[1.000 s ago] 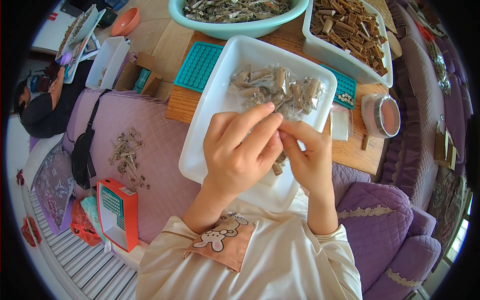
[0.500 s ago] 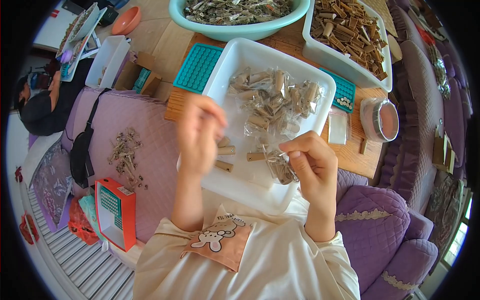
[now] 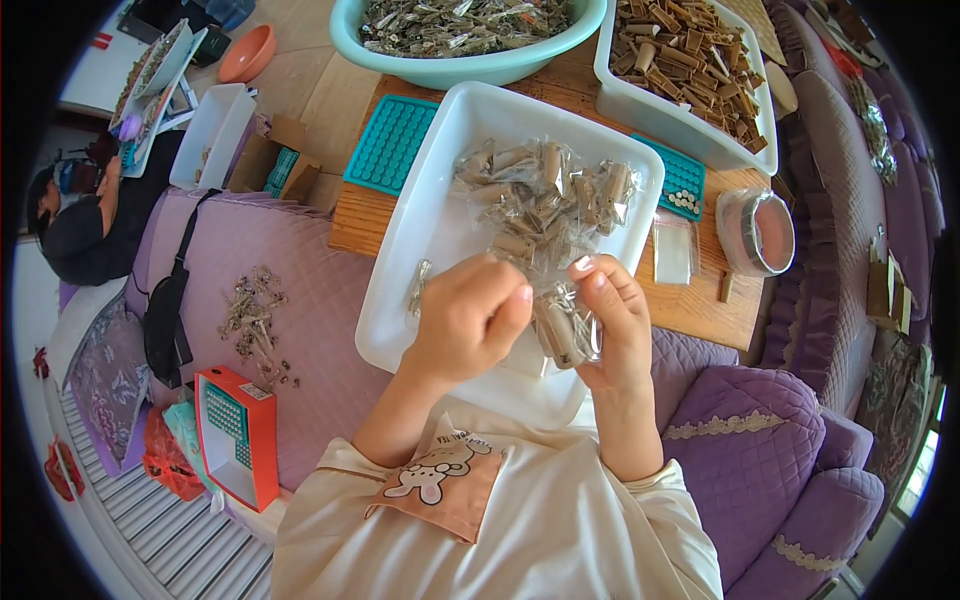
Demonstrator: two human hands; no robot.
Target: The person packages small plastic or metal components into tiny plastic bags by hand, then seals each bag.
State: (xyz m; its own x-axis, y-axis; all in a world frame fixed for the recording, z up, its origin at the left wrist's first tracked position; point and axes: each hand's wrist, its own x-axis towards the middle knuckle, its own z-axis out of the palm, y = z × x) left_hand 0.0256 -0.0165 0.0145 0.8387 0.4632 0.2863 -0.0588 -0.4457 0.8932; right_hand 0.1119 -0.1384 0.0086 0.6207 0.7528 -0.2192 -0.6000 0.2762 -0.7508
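Note:
My right hand [image 3: 612, 320] holds a small clear plastic bag [image 3: 566, 325] with a few brown tube-shaped pieces inside, just above the near part of a white rectangular tray [image 3: 420, 225]. My left hand [image 3: 468, 318] is closed with its fingertips at the bag's mouth; what it pinches is hidden. A heap of filled clear bags [image 3: 545, 195] lies at the far end of the tray. One small metal piece [image 3: 420, 285] lies in the tray left of my left hand.
A teal basin of metal pieces [image 3: 470, 30] and a white bin of brown tubes [image 3: 690, 60] stand at the back of the wooden table [image 3: 700, 300]. Teal grid mats [image 3: 390, 145], empty bags [image 3: 672, 250] and a tape roll [image 3: 757, 232] lie nearby. Metal clips [image 3: 255, 320] and an orange box [image 3: 238, 435] rest on the purple sofa. Another person [image 3: 85, 225] sits far left.
My left hand has come back from the left to meet the right hand at the bag. The bag has stayed in my right hand.

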